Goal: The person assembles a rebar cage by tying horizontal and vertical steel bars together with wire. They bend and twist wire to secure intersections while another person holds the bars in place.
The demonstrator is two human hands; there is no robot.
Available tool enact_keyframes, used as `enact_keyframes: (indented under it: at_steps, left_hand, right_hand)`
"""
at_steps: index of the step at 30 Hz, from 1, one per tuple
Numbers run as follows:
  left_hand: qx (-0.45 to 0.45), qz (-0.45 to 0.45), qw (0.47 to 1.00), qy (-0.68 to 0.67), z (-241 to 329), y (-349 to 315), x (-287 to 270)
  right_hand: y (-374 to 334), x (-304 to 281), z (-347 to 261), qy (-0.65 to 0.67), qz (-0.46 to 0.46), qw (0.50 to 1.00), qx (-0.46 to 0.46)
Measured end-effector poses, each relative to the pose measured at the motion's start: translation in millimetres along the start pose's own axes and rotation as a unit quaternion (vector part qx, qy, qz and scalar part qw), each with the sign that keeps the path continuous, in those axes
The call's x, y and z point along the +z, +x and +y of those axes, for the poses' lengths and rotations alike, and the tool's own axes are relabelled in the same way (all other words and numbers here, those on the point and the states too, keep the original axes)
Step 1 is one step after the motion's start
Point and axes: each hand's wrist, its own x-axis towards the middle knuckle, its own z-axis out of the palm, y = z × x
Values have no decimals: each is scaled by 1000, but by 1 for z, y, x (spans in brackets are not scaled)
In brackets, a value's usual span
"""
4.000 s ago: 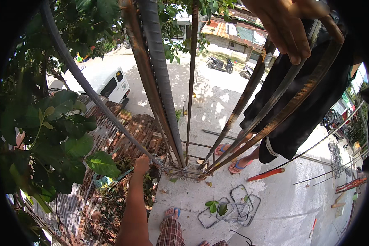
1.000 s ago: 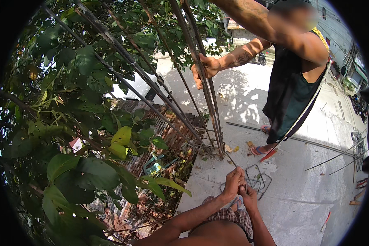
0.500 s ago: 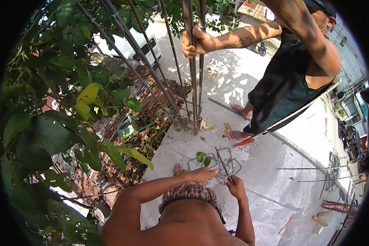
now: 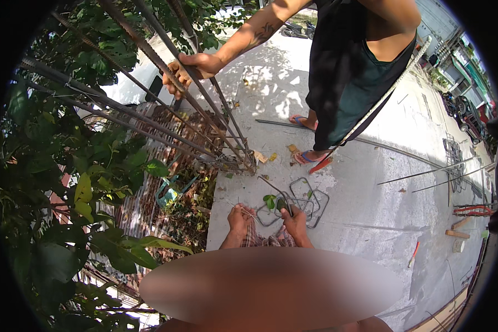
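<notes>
Looking down onto a concrete slab (image 4: 371, 210). Left hand (image 4: 239, 218) low at centre, fingers curled around a thin wire (image 4: 243, 210), grip clenched on it. Right hand (image 4: 295, 221) just beside it, grip closed on a slim metal rod tool (image 4: 274, 191) slanting up-left from the fist. Both hands over the edge of a pile of bent rebar stirrups (image 4: 307, 202), rectangular loops lying flat on the slab; roughly four or five overlapping, exact count not readable. Two or three green leaves (image 4: 271, 202) on the pile. Beyond the hands, rebar column cage (image 4: 193, 116) leaning up-left from its base at the slab edge; about four thick bars visible, count uncertain where foliage covers them. Second person standing at top, one hand (image 4: 196, 65) wrapped around a cage bar, dark sleeveless top, two feet in red sandals (image 4: 310, 157) near the cage base. Several loose straight rods (image 4: 426, 177) on the slab to the right. One small red-handled tool (image 4: 414, 253) lying apart, lower right. Leafy branches (image 4: 66, 166) filling the left side.
</notes>
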Motion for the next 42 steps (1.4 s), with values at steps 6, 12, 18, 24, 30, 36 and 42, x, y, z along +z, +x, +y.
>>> enact_keyframes:
  at_steps: [6,12,18,24,30,36,42]
  left_hand:
    - [-88,28,703,705,65,71,-144]
    - [-148,-202,573,780,70,71,-144]
    - [-149,-298,509,794,83,62,-110]
    - [-284,-378,569,673,110,2,-85]
    - [-485,-367,608,509,74,1,-130]
    - [-172,-157,757,611,-22,289,-206]
    - [58,-9,933,355,-115,548,-192]
  right_hand:
    - [-6,-54,15,55,74,994,57]
    - [-58,-42,89,-357,20,914,189]
    - [-110,-2,90,-150,39,905,396]
    - [-95,-19,32,-57,-69,944,316]
    - [-97,-5,112,-181,-369,854,319]
    - [3,36,250,-208,-151,948,188]
    - [199,113,384,-23,88,996,-2]
